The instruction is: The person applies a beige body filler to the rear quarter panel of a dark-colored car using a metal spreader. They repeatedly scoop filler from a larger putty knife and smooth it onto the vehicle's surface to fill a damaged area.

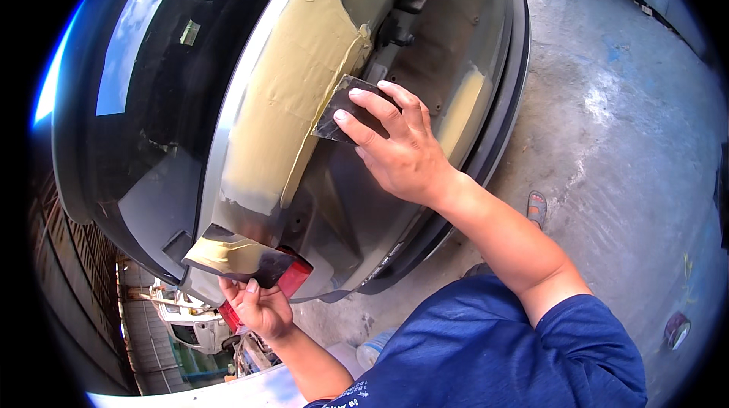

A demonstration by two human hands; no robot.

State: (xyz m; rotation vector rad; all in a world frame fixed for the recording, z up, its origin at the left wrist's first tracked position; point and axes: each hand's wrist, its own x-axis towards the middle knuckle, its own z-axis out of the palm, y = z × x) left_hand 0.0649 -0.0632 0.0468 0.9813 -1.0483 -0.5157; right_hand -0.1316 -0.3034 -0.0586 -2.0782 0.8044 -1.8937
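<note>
our right grip holds the black spreader at the yellow paste along the right edge of the car panel, so we should press softly and evenly, while our left grip pinches the smeared plate near the panel's bottom corner.

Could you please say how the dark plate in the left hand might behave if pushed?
The dark plate is probably light, since the left hand supports it near its lower edge. It looks thin, so it may flex slightly. The yellow paste smeared on it could make it slippery.
</note>
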